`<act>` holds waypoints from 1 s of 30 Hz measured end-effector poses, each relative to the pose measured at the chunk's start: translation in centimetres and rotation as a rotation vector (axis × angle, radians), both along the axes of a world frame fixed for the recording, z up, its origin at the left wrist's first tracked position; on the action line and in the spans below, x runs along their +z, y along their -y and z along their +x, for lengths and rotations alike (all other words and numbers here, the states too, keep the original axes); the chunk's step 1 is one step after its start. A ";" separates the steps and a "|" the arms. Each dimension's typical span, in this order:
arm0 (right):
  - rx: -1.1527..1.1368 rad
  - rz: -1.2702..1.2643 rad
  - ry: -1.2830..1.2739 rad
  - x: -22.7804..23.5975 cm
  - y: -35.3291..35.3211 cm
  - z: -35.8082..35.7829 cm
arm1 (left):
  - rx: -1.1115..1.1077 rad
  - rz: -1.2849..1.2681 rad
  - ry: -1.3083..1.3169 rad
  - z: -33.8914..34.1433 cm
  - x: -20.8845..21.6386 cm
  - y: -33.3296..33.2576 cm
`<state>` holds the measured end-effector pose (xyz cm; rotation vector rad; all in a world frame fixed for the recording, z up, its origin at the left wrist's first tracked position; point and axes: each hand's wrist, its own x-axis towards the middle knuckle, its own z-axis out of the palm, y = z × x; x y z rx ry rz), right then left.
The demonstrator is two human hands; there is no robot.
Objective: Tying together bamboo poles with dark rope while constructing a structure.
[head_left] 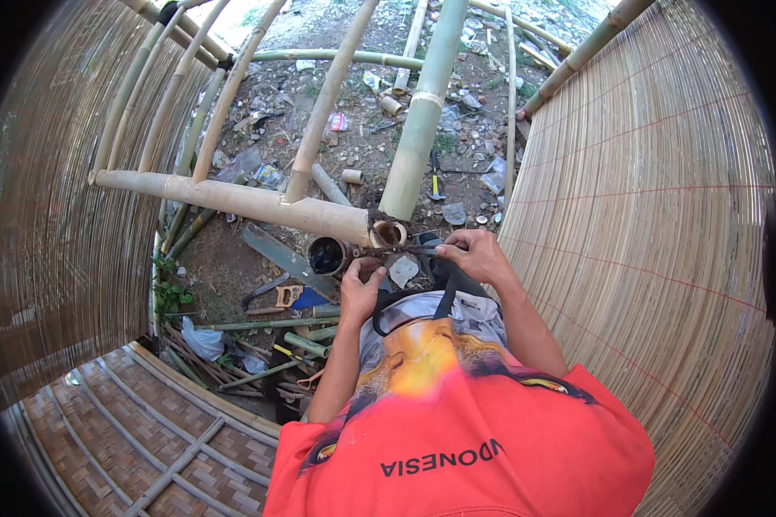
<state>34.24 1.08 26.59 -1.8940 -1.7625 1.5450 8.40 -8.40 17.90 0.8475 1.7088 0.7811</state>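
A pale horizontal bamboo pole (241,202) ends in a cut, hollow opening beside a thick green upright bamboo post (414,142). Dark fibre cord (418,249) runs round their joint and out to the right. My right hand (477,255) pinches this cord between thumb and fingers, right of the pole's end. Just below the pole's end, my left hand (361,289) is closed, thumb against curled fingers; what it grips is too small to make out. A round container with a black inside (326,256) stands left of that hand.
A handsaw (290,298) and a hammer (435,177) lie on the littered ground. Cut bamboo pieces (306,343) are heaped at lower left. A slatted bamboo screen (638,198) rises on the right, another (52,189) on the left, above a woven panel (138,431).
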 end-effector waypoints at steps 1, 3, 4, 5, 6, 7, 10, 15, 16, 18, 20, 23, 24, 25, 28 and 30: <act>-0.011 -0.003 -0.007 0.2 -0.1 -0.1 | -0.011 -0.003 -0.007 -0.1 -0.1 0.0; 0.000 0.017 -0.006 0.5 -0.2 0.0 | -0.005 0.008 0.005 -0.2 -0.3 -0.3; -0.012 0.015 -0.011 0.2 0.0 0.1 | -0.017 0.006 -0.001 -0.1 -0.4 -0.3; -0.030 0.080 -0.034 -0.2 0.4 0.2 | -0.004 0.029 0.007 0.0 -0.4 -0.2; -0.048 0.146 -0.057 -0.5 0.6 0.2 | 0.010 0.053 0.015 0.0 -0.3 -0.1; -0.056 0.143 -0.063 -0.6 0.7 0.4 | 0.002 0.050 0.008 0.1 -0.2 0.0; -0.076 0.161 -0.111 -0.6 0.2 0.5 | 0.037 0.059 -0.116 0.7 1.7 -0.4; -0.025 0.043 -0.077 -1.7 -2.7 0.5 | -0.015 0.335 -0.317 1.8 4.2 -1.7; -0.021 0.056 -0.075 -3.3 -3.0 0.5 | -0.015 0.331 -0.322 1.8 4.4 -1.9; 0.001 0.070 -0.090 -5.2 -3.7 0.3 | -0.105 0.415 -0.410 1.8 4.7 -2.3; 0.016 0.085 -0.123 -6.6 -4.2 0.0 | -0.125 0.448 -0.451 2.0 4.9 -2.6; 0.032 0.018 -0.144 -7.8 -4.7 -0.2 | -0.136 0.485 -0.477 2.5 4.7 -2.7; 0.038 0.018 -0.146 -7.7 -4.9 -0.3 | -0.129 0.487 -0.464 2.6 4.5 -2.7; 0.048 0.012 -0.140 -7.7 -5.0 -0.4 | -0.124 0.486 -0.467 2.7 4.4 -2.7; 0.062 -0.003 -0.136 -7.6 -5.2 -0.6 | -0.132 0.468 -0.492 2.9 4.5 -2.7; 0.060 -0.013 -0.136 -7.9 -5.1 -0.5 | -0.132 0.511 -0.517 3.1 5.2 -2.9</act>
